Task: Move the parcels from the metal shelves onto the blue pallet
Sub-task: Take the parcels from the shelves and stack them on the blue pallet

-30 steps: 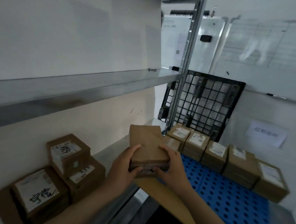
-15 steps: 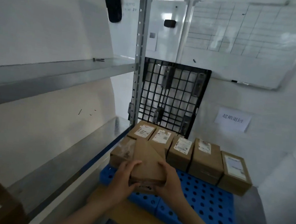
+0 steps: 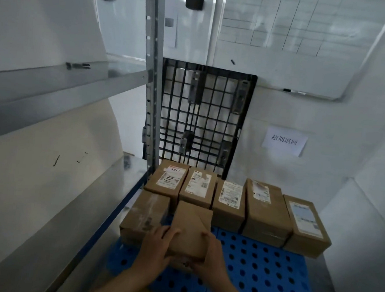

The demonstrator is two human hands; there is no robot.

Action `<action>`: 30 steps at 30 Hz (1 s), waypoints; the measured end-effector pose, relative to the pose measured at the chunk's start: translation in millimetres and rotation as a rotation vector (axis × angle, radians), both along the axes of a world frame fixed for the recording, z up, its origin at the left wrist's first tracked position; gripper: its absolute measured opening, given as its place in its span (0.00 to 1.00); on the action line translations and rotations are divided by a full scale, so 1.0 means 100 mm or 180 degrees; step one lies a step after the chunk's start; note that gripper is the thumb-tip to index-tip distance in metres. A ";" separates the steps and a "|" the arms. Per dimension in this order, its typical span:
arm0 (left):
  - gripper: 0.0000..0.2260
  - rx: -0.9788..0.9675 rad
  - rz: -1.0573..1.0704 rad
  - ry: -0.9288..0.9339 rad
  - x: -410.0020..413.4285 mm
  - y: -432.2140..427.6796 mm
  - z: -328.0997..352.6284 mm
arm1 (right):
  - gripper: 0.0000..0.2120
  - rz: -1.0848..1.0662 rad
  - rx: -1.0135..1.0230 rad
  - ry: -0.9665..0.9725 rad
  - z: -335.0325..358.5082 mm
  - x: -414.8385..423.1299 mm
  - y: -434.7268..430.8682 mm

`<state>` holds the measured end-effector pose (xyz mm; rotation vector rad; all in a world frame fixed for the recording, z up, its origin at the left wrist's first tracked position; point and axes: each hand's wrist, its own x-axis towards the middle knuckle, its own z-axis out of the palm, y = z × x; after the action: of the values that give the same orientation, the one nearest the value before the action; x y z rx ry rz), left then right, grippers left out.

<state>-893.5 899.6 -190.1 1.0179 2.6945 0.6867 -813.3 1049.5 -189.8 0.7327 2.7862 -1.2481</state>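
Observation:
I hold a plain brown parcel in both hands low over the blue pallet. My left hand grips its near left corner and my right hand grips its near right corner. The parcel sits just in front of a row of several labelled parcels standing along the pallet's far edge. Another brown parcel lies on the pallet directly to the left of the one I hold. The metal shelves run along my left side.
A black plastic grid pallet leans upright against the wall behind the parcels. A whiteboard and a paper sign hang on the wall. The shelf upright post stands at the pallet's left rear corner.
I have turned right from the shelves to the pallet. The parcel in my hands has moved forward and down, ending beside the left parcel.

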 end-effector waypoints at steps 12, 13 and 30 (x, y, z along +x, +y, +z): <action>0.27 -0.0386 -0.0074 0.0396 -0.41 0.01 -0.35 | 0.35 -0.0024 0.0036 -0.0393 -0.31 -0.43 -0.04; 0.26 -0.0362 -0.0035 0.0436 -0.41 0.01 -0.36 | 0.34 0.0001 0.0043 -0.0373 -0.34 -0.43 -0.05; 0.23 -0.0132 0.0009 0.0220 -0.38 -0.05 -0.11 | 0.35 0.0437 0.0243 -0.0478 -0.14 -0.40 -0.01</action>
<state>-931.1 894.6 -201.1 1.0467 2.7572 0.6044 -853.6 1048.4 -203.5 0.5990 2.7223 -1.0250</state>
